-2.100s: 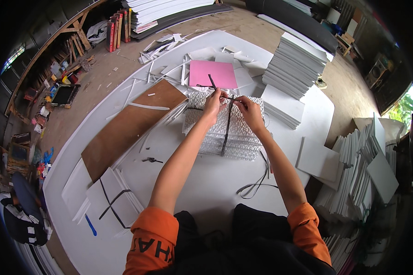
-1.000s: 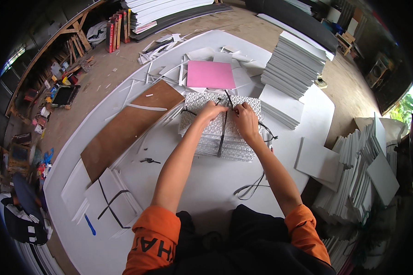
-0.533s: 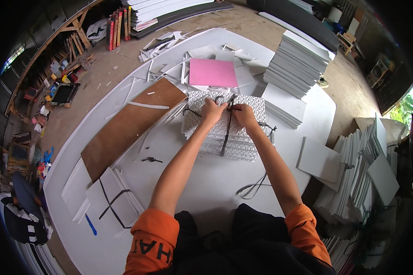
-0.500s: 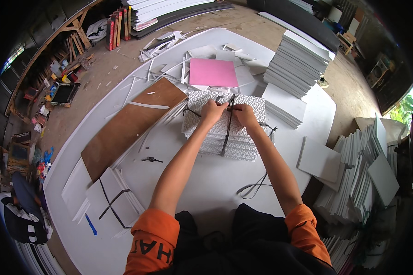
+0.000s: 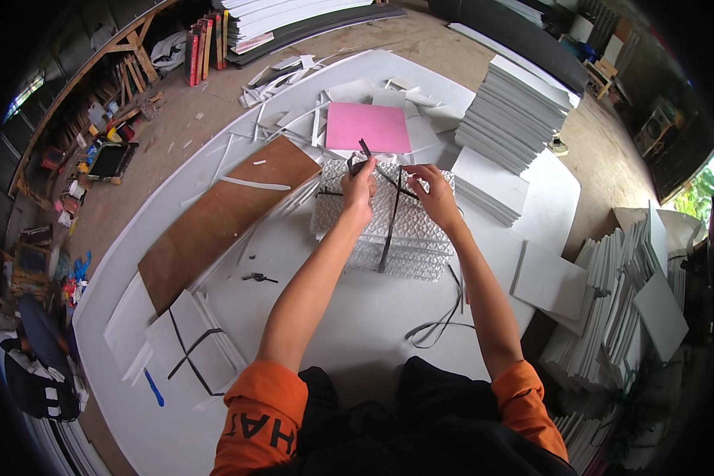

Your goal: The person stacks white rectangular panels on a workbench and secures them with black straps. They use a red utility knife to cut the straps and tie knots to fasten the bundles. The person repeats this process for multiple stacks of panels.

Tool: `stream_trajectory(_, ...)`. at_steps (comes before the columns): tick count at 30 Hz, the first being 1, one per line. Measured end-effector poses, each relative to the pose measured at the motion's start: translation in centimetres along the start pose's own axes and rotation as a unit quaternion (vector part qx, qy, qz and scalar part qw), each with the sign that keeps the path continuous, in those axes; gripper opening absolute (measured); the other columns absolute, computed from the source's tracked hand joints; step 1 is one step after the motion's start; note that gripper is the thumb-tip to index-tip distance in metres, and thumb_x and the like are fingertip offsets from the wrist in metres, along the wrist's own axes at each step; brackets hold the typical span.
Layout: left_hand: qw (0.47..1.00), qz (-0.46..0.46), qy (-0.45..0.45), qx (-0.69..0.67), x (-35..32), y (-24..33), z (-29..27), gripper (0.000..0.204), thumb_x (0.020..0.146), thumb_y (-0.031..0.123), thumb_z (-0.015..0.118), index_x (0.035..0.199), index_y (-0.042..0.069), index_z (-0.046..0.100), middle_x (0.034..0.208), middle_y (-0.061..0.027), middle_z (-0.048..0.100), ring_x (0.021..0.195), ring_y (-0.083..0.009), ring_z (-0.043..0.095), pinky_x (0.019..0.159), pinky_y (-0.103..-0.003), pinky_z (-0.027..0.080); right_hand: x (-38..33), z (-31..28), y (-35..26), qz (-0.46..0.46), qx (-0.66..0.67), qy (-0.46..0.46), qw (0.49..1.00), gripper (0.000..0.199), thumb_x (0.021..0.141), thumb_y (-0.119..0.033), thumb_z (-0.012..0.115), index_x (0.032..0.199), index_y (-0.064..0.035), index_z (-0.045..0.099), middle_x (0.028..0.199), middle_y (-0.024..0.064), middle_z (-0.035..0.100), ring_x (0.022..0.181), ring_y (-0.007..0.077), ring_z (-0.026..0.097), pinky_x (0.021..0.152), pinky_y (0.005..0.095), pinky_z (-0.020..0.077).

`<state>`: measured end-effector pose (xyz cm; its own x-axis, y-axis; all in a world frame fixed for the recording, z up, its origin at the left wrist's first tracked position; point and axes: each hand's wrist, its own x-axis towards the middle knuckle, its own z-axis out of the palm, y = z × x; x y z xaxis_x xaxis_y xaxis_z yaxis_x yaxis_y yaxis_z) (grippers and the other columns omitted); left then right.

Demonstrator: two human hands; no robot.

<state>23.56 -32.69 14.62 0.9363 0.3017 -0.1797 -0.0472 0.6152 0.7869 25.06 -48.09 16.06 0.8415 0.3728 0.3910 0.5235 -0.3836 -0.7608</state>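
Note:
A bundle of white textured sheets (image 5: 420, 238) lies on the white table, with a black strap (image 5: 390, 226) crossing over its top. My left hand (image 5: 359, 190) is closed on a black strap end at the bundle's far left part; the loose tip sticks up past the fingers. From there the strap slants to the crossing near the top middle. My right hand (image 5: 436, 198) hovers over the far right part of the bundle beside the crossing, its thumb and fingers apart. Part of the strap is hidden behind this hand.
Beyond the bundle lies a pink sheet (image 5: 369, 127) among white offcuts. A brown board (image 5: 214, 222) lies left, near a strapped white bundle (image 5: 202, 337) and blue cutter (image 5: 155, 389). Tall stacked sheets (image 5: 512, 119) stand far right. A loose strap (image 5: 432, 325) lies nearer me.
My hands were close together at the strap crossing. The left has drawn away leftward with a strap end, and the right has moved slightly right and its fingers have spread.

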Motion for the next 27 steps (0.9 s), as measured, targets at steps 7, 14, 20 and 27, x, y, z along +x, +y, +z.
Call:
stream_trajectory(7,0.987,-0.129,-0.038,-0.092,-0.4,0.7,-1.3,0.028,0.083,0.023,0.058,0.061,0.014,0.043,0.046,0.0074,0.024,0.039,-0.0063,0.02,0.04,-0.021,0.021,0.1,3.2,0.1,-0.023,-0.066,-0.015,0.997,0.019,0.08,-0.019,0.058,0.088,-0.0029,0.063,0.076,0.0088,0.059,0.079,0.021,0.047,0.075,0.0317,0.0396)
stream_trajectory(14,0.996,-0.006,-0.049,0.073,-1.7,2.3,0.8,0.029,0.08,0.025,0.061,0.064,0.012,0.041,0.048,0.007,0.022,0.039,-0.0049,0.021,0.04,-0.021,0.019,-0.9,4.7,0.5,0.086,0.135,0.022,0.987,0.02,0.084,-0.02,0.052,0.079,-0.0042,0.063,0.062,0.0073,0.056,0.057,0.0146,0.05,0.06,0.028,0.0396)
stream_trajectory(20,0.988,-0.079,-0.002,0.13,-1.7,-0.1,0.8,0.032,0.087,0.034,0.029,0.082,0.005,0.042,0.052,0.0038,0.029,0.041,-0.0059,0.023,0.039,-0.022,0.019,-0.6,4.5,1.7,0.173,0.351,0.165,0.905,0.02,0.085,-0.02,0.052,0.082,-0.0034,0.062,0.065,0.0037,0.057,0.061,0.0091,0.049,0.057,0.0246,0.0382)
stream_trajectory(27,0.948,-0.075,-0.103,0.29,-2.5,-0.3,0.6,0.026,0.091,0.017,0.036,0.087,0.001,0.056,0.058,0.003,0.038,0.045,-0.0045,0.034,0.039,-0.02,0.028,-0.6,2.5,0.8,0.195,0.045,0.09,0.976,0.022,0.086,-0.022,0.048,0.084,-0.0019,0.057,0.073,0.0097,0.063,0.062,0.0214,0.06,0.057,0.0308,0.0432)
